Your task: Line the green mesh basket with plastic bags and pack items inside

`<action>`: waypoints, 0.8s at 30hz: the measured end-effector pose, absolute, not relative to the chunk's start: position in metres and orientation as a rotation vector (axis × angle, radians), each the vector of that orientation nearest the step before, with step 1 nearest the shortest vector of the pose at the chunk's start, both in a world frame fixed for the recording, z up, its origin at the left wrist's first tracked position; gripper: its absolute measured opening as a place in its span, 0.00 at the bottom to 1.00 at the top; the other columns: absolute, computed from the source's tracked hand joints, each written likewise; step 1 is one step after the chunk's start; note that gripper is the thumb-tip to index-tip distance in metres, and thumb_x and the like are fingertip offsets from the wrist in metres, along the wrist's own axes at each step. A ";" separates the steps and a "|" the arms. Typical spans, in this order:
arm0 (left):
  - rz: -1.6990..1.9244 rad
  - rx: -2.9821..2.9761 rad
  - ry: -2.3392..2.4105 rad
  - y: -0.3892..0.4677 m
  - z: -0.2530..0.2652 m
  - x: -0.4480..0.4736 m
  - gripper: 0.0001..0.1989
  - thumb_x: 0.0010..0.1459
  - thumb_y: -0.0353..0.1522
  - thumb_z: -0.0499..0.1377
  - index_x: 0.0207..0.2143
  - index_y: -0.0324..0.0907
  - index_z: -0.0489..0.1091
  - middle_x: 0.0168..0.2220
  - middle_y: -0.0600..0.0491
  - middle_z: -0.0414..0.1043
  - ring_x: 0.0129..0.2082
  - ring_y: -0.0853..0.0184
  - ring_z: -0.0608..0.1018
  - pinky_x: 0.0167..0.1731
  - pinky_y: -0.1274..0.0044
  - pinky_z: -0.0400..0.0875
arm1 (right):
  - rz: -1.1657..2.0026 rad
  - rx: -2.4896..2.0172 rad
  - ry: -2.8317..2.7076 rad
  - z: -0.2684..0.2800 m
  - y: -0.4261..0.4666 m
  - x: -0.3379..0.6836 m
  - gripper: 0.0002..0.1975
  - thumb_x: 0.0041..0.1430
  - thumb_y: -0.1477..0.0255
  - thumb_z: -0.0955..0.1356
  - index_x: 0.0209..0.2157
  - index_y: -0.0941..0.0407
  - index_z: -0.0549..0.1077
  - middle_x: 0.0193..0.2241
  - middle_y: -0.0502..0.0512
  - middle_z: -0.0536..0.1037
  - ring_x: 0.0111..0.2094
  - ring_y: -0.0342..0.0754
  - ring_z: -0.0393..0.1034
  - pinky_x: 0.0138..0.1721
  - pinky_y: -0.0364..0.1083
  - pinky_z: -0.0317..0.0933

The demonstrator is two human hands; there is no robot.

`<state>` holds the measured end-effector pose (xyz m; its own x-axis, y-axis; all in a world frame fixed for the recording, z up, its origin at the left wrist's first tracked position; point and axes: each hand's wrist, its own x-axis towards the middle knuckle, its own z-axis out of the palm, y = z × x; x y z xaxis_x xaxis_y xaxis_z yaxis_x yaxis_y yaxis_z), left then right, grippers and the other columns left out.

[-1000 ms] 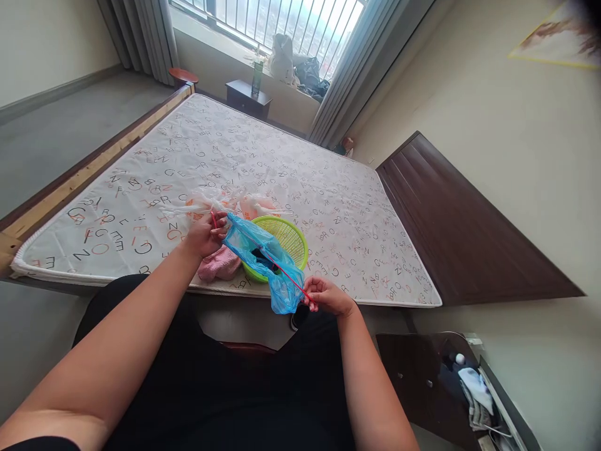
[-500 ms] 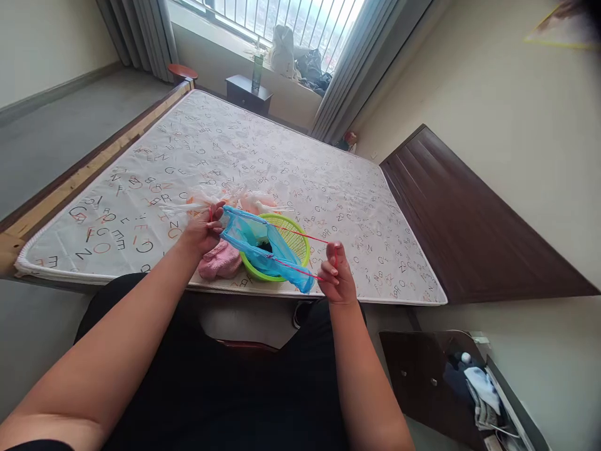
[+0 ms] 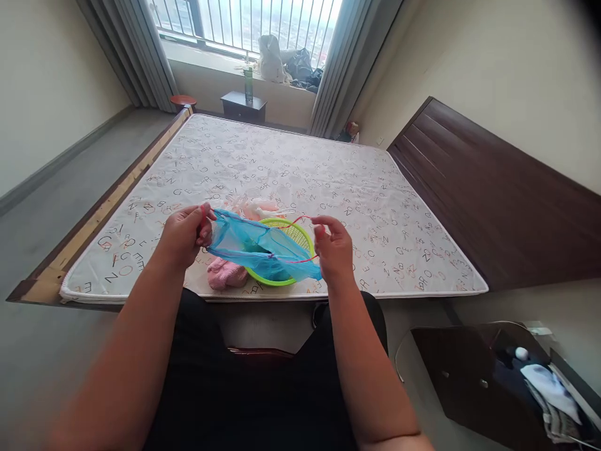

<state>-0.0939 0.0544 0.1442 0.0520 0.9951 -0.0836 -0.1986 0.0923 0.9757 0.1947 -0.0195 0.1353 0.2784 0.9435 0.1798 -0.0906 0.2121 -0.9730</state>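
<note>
A thin blue drawstring bag (image 3: pixel 263 241) is stretched sideways between my hands, its wide mouth facing up. My left hand (image 3: pixel 184 237) is closed on the bag's left end, where the red cord comes out. The red drawstring (image 3: pixel 305 217) runs out of the right end in a loop, and my right hand (image 3: pixel 334 245) pinches it between thumb and fingers. Below the bag stands a lime-green plastic basket (image 3: pixel 300 233), partly covered by it. A pink fuzzy cloth (image 3: pixel 226 274) lies at the basket's left, and crumpled clear plastic with orange-pink print (image 3: pixel 258 208) lies behind.
A mattress with a letter print (image 3: pixel 375 207) spreads before me, a dark headboard (image 3: pixel 469 175) at its right. Lower right, a dark cabinet (image 3: pixel 469 369) carries folded cloths. A nightstand (image 3: pixel 243 108) with a green bottle (image 3: pixel 248 86) stands by the window.
My left hand has moved left and my right hand has tilted inward. The bag is drawn wider and flatter across the basket, and the red loop at the right is slacker. The view has shifted.
</note>
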 end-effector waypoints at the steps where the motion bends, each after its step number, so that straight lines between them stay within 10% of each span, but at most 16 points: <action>1: 1.158 1.132 1.095 0.049 0.153 -0.086 0.17 0.60 0.41 0.64 0.24 0.41 0.67 0.14 0.60 0.55 0.13 0.75 0.56 0.15 0.81 0.53 | 0.917 -1.119 -1.141 0.139 -0.020 0.187 0.14 0.61 0.60 0.74 0.47 0.50 0.78 0.35 0.49 0.78 0.22 0.37 0.58 0.21 0.39 0.55; 5: 0.794 1.744 1.268 0.028 0.175 -0.052 0.20 0.58 0.44 0.65 0.21 0.41 0.67 0.17 0.56 0.61 0.18 0.72 0.62 0.18 0.79 0.52 | 0.835 -1.130 -1.556 0.147 -0.013 0.153 0.21 0.66 0.67 0.71 0.59 0.47 0.74 0.57 0.55 0.76 0.38 0.44 0.73 0.38 0.44 0.70; 17: 0.882 1.283 0.995 0.044 0.186 -0.030 0.24 0.60 0.51 0.63 0.25 0.42 0.66 0.16 0.60 0.50 0.14 0.75 0.54 0.15 0.81 0.48 | 0.762 -1.314 -1.828 0.087 0.008 0.186 0.14 0.71 0.68 0.66 0.33 0.56 0.80 0.29 0.51 0.80 0.34 0.45 0.73 0.40 0.44 0.64; 24: 1.039 1.101 0.956 0.058 0.183 -0.012 0.18 0.63 0.46 0.64 0.30 0.42 0.66 0.17 0.61 0.54 0.13 0.77 0.53 0.13 0.84 0.47 | 0.381 -1.404 -1.538 0.097 -0.013 0.203 0.14 0.68 0.68 0.69 0.53 0.52 0.79 0.56 0.57 0.79 0.59 0.51 0.72 0.62 0.49 0.64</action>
